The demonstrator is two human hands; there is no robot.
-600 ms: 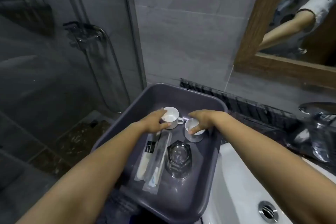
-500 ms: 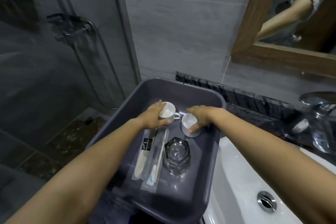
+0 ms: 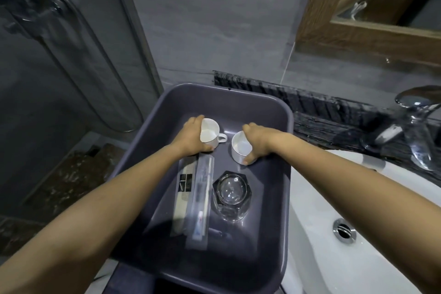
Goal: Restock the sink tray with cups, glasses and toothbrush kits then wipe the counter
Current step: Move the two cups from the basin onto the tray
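A deep grey plastic tray (image 3: 284,174) sits left of the sink. Inside it, my left hand (image 3: 191,137) grips a white handled cup (image 3: 211,132), which is tilted with its mouth toward me. My right hand (image 3: 259,142) holds a second white cup (image 3: 241,148) by its side. In front of the cups stands a clear faceted glass (image 3: 231,194). Two wrapped kits lie side by side at its left: a comb packet (image 3: 183,198) and a toothbrush kit (image 3: 200,205).
A white basin (image 3: 334,198) with a chrome drain (image 3: 344,230) lies to the right. Beyond it are a chrome tap (image 3: 415,124) and a dark stone counter (image 3: 322,122). A glass shower door (image 3: 71,55) stands at left, a wood-framed mirror (image 3: 358,31) at upper right.
The left cup has tipped up so its mouth faces me. Both hands stay on their cups in the tray. My head has moved closer and looks further down.
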